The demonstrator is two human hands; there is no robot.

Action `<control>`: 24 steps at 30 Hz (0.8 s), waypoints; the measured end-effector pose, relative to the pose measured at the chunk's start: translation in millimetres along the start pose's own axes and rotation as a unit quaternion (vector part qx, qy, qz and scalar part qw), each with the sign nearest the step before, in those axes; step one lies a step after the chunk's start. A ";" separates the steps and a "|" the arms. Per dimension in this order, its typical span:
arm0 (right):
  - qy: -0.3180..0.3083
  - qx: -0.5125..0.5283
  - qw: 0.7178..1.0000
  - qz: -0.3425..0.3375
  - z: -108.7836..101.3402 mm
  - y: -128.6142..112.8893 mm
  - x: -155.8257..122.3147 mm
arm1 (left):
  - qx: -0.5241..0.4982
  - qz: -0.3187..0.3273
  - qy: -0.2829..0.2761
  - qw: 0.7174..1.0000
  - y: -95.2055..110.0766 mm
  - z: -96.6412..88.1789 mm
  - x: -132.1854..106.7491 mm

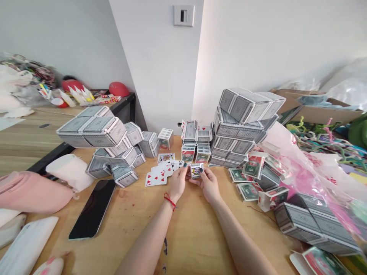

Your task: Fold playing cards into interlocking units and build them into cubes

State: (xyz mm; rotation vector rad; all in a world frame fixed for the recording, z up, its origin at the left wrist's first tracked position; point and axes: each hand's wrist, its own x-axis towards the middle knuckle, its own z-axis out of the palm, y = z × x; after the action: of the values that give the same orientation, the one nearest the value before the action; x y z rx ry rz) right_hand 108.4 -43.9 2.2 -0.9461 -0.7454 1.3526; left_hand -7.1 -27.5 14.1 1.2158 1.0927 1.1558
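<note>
Near the middle of the wooden table [137,244], both my hands pinch one playing card [195,172] with a face figure on it. My left hand [180,181] grips its left side, a red string bracelet round the wrist. On the right side, my right hand [208,183] holds it with the thumb on top. Left of my hands lie several loose playing cards [156,178], face up and overlapping. Just beyond my fingers stand upright card boxes [188,153] with grey patterned cards [189,131] folded above them. Whether more cards lie under the held one is hidden.
Grey card-covered blocks are stacked at left [104,130] and taller at right [241,126]. A black phone [92,210] lies left. Green-and-red card boxes [249,191] and a pink plastic bag [304,179] crowd the right. More blocks [315,225] sit front right.
</note>
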 end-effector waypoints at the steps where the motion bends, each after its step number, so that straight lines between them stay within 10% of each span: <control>1: -0.004 -0.004 1.000 0.006 -0.4 -0.5 0.2 | 0.034 0.009 0.000 0.999 1.5 0.5 -0.7; 11: -0.013 -0.195 0.980 0.033 4.9 4.3 -5.5 | 0.232 0.055 0.068 0.969 2.8 2.0 -3.4; 24: 0.023 -0.300 0.954 -0.004 5.0 3.8 -8.1 | 0.245 0.067 0.107 0.961 5.5 8.0 -8.4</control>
State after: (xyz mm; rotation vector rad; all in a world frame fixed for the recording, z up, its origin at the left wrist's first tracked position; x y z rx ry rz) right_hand 101.4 -51.5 1.7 -1.4400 -1.1551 1.1051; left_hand -0.3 -36.6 20.0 1.5898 1.5438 1.1759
